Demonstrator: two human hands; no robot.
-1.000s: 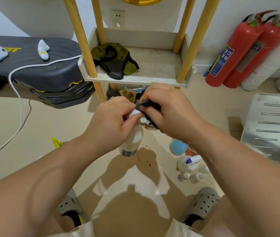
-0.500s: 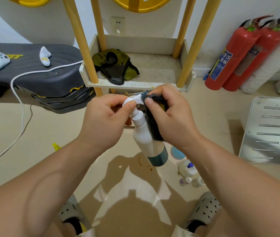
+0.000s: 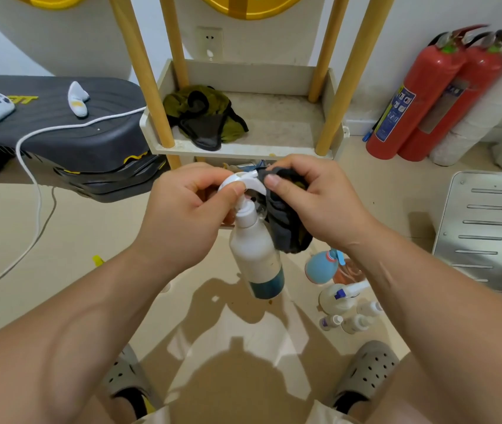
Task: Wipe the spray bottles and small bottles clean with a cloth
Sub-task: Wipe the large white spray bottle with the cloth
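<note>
Head view: white plastic spray bottle with teal base point(image 3: 256, 258) held between both hands.
Left hand point(image 3: 185, 215) pinches its white nozzle head; right hand point(image 3: 314, 203) grips a dark grey cloth point(image 3: 285, 228) against the neck.

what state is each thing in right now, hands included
spray bottle, held off the floor, tilted, teal liquid only at the bottom
left hand, pinching its white head
right hand, gripping the dark cloth
dark cloth, bunched against the bottle's head
green cloth, crumpled on the shelf
small bottles, capped, on the floor
</note>
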